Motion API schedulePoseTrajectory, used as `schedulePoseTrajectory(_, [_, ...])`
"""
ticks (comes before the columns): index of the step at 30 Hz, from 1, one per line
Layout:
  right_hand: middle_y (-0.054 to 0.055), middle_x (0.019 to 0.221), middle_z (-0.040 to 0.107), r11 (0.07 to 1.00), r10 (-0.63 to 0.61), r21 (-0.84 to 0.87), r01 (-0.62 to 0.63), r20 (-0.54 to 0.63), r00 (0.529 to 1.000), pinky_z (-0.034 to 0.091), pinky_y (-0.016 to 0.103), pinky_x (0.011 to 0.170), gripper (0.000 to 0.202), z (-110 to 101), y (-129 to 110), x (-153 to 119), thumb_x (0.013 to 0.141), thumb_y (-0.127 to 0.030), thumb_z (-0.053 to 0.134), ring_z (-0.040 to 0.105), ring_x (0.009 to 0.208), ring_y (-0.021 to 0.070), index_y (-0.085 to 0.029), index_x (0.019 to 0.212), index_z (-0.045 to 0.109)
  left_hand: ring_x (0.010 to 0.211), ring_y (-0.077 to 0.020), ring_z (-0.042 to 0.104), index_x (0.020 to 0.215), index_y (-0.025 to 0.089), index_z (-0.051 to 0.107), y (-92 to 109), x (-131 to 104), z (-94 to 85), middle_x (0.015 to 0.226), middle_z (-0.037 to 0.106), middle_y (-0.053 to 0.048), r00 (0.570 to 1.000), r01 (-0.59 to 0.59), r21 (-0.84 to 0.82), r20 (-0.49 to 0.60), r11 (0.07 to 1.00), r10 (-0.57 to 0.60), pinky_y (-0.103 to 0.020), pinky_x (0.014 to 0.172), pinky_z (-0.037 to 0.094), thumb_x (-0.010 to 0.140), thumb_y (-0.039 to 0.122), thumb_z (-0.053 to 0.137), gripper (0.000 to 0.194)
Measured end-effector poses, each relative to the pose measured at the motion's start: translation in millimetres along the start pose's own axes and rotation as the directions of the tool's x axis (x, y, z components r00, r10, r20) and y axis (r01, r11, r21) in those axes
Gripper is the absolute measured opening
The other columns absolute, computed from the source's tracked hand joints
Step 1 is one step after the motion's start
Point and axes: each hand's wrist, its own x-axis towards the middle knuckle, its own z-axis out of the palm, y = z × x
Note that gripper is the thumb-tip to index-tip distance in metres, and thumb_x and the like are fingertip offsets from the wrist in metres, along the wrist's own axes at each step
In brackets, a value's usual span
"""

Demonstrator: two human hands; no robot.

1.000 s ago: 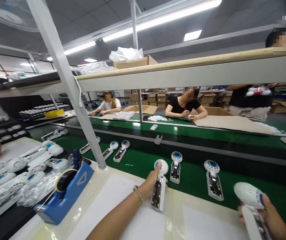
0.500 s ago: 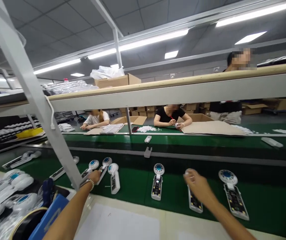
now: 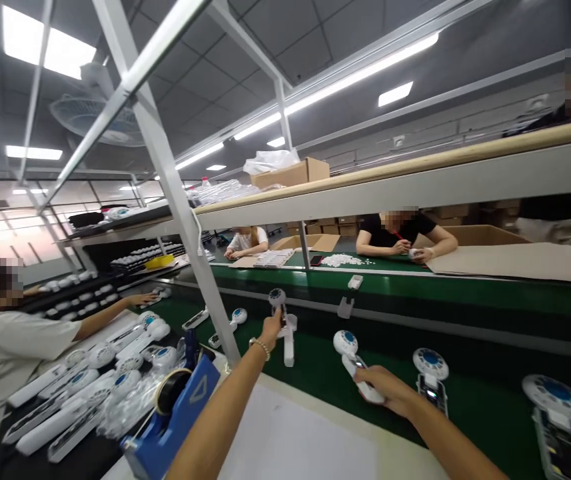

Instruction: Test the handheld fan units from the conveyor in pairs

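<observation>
My left hand (image 3: 270, 331) is closed around the body of a white handheld device with a round, dark-dotted head (image 3: 276, 298). Right beside it lies another white device (image 3: 289, 343), its casing turned face down on the green belt. My right hand (image 3: 388, 388) grips the lower body of a second round-headed device (image 3: 346, 343), which is tilted, its head pointing away to the left. Just right of that hand, a device with a blue-centred head (image 3: 431, 365) lies with its circuit board exposed, partly behind my forearm. Another opened device (image 3: 558, 400) rests at the far right.
A blue tape dispenser (image 3: 180, 413) stands left of my forearm, by a pile of white devices (image 3: 100, 373). A slanting metal post (image 3: 185, 227) rises near my left hand. A co-worker (image 3: 10, 360) reaches in at left; others sit across the green belt (image 3: 325, 413).
The view has swung left. My left hand has brought its device beside the face-down one. My right hand has moved left and now grips a device, tilting it.
</observation>
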Motion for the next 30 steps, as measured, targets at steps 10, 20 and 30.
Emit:
schedulePoseTrajectory(10, [0.001,0.069,0.069,0.820,-0.102,0.565,0.093,-0.016,0.995,0.049,0.029,0.054,0.049,-48,55,-100,0.068,-0.045,0.065,0.063,0.053,0.0178,-0.025,0.110,0.050,0.068,-0.0181,0.065,0.098,0.021,0.042,-47,-142,94.6,0.090,0.062,-0.004,0.719,0.284,-0.437,0.686,0.853,0.111,-0.039,0.069,0.052,0.065,0.026,0.069,0.043])
schedulePoseTrajectory(20, [0.010,0.105,0.067,0.701,-0.120,0.683,0.204,-0.168,0.978,0.043,0.038,0.085,0.058,-67,114,-139,0.062,-0.029,0.073,0.060,0.100,0.0264,-0.020,0.113,0.049,0.102,-0.0245,0.056,0.100,0.019,0.042,-100,-199,123.9,0.104,0.058,-0.009,0.547,0.322,-0.374,0.823,0.870,0.151,-0.035,0.082,0.043,0.064,0.012,0.067,0.045])
schedulePoseTrajectory(30, [0.011,0.103,0.067,0.709,-0.139,0.675,0.202,-0.147,0.979,0.039,0.043,0.091,0.060,-67,112,-143,0.058,-0.028,0.075,0.058,0.103,0.0284,-0.020,0.112,0.050,0.101,-0.0232,0.055,0.105,0.020,0.039,-102,-199,122.7,0.106,0.057,-0.010,0.530,0.278,-0.373,0.828,0.885,0.183,-0.034,0.079,0.044,0.065,0.018,0.069,0.049])
